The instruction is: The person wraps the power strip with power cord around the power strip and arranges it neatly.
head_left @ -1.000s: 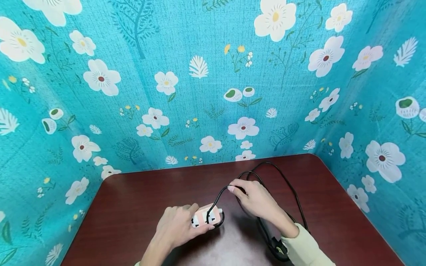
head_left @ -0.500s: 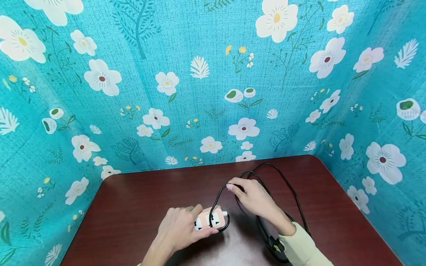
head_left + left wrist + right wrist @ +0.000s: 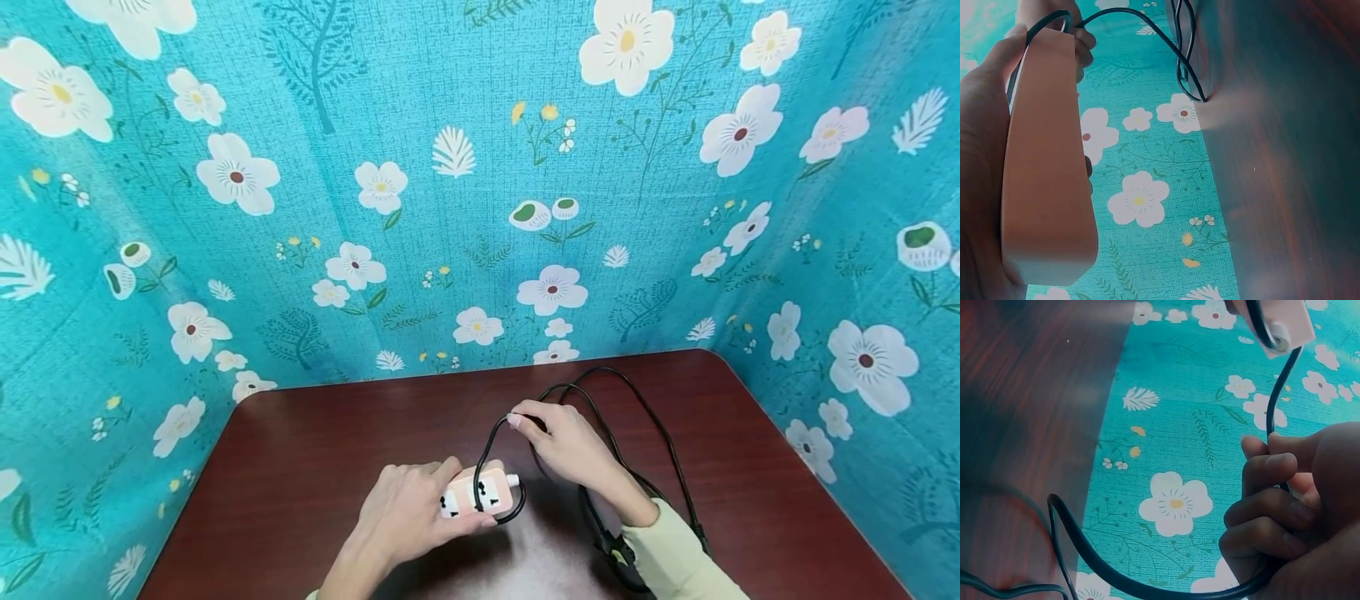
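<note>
Turquoise cloth (image 3: 450, 108), printed with white flowers, leaf sprays and small trees; hangs behind and to both sides of the work.
Dark red-brown table (image 3: 337, 442), wood-grained, rounded far corners, glossy highlight near the front.
Black cable (image 3: 1088, 553), long and slack; loops across the right half of the table, rises into the right hand, then drops to the power strip, where one stretch crosses the socket face and another curves round the near side.
Left hand (image 3: 401, 508), grasping the power strip by its left end, thumb along the near long side.
Right hand (image 3: 570, 442), thumb and forefinger pinching the cable to the right of the strip and slightly farther back, remaining fingers curled.
Pale sleeve (image 3: 678, 554), on the right forearm.
Pink power strip (image 3: 491, 492), white socket panels; near the middle of the table, sockets visible from above, a shadow beside it.
Black fitting (image 3: 618, 554), yellow-green mark, beside the sleeve; form unclear.
White collar (image 3: 513, 480), at the strip's right end, cable emerging.
</note>
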Available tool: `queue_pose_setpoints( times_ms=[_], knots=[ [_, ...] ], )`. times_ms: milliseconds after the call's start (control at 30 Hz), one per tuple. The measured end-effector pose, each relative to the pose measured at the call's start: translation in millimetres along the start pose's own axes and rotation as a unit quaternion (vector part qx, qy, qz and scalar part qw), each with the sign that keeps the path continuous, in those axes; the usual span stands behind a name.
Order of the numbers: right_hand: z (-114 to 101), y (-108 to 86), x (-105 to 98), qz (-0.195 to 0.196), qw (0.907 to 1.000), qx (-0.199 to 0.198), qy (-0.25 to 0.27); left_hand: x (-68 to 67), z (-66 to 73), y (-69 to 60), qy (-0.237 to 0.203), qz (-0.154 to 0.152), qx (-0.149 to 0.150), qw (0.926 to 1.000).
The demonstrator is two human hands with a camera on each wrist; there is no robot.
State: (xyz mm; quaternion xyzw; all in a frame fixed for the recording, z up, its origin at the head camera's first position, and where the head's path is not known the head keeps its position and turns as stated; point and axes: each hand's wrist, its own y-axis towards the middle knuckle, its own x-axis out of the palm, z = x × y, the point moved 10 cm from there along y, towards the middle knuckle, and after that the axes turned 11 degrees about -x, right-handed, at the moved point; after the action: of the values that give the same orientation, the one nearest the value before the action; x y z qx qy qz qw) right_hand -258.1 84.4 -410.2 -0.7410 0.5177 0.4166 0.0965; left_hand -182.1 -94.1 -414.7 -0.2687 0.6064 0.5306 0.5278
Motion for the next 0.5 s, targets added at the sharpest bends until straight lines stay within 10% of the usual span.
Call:
queue_pose_setpoints(
  times_ms=[500],
  knots=[
    [3.1, -2.3, 10.3, 0.0, 0.9998, 0.008, 0.02, -16.8, -0.8, 1.7, -0.02, 0.05, -0.003, 0.9986]
  ],
)
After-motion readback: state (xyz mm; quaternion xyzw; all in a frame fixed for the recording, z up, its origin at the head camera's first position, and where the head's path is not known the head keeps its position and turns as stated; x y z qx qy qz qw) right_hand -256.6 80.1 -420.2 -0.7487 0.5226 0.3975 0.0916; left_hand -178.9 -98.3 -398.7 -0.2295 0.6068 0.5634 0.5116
